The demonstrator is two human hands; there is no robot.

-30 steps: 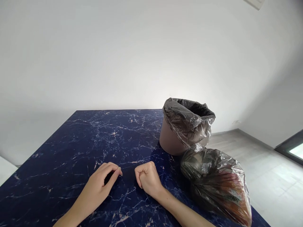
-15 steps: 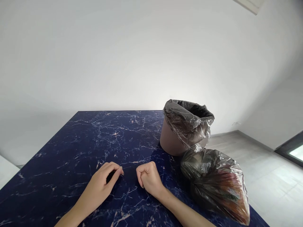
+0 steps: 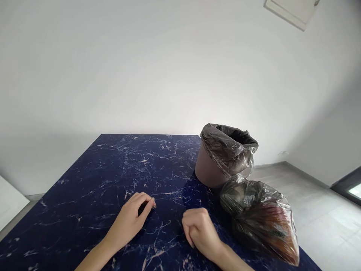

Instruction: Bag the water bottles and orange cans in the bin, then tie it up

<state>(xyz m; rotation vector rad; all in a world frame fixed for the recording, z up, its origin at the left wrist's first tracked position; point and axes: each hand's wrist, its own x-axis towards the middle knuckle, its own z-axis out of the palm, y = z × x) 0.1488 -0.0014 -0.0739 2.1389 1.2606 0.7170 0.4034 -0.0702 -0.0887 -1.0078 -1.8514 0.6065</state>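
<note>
My left hand [image 3: 134,213] rests on the blue marble-patterned table [image 3: 135,165], its fingers curled and the thumb meeting the index finger at the tips. No object shows in that pinch. To the right, my right hand [image 3: 201,230] is closed in a loose fist, with nothing visible in it. Beyond my right hand stands a brownish bin [image 3: 208,167], lined with a dark plastic bag [image 3: 225,141] folded over its rim. Nearest my right hand lies a knotted, see-through dark garbage bag [image 3: 263,218] with reddish and orange contents; neither hand touches it.
A pale wall [image 3: 158,67] rises behind the table. Grey tiled floor [image 3: 307,199] lies beyond the right edge, with a dark-framed glass pane [image 3: 348,184] at far right. A white surface [image 3: 12,201] stands at left.
My right hand has moved right and nearer to me, still in a fist. My left hand keeps its pose. The whole view has shifted slightly with the head.
</note>
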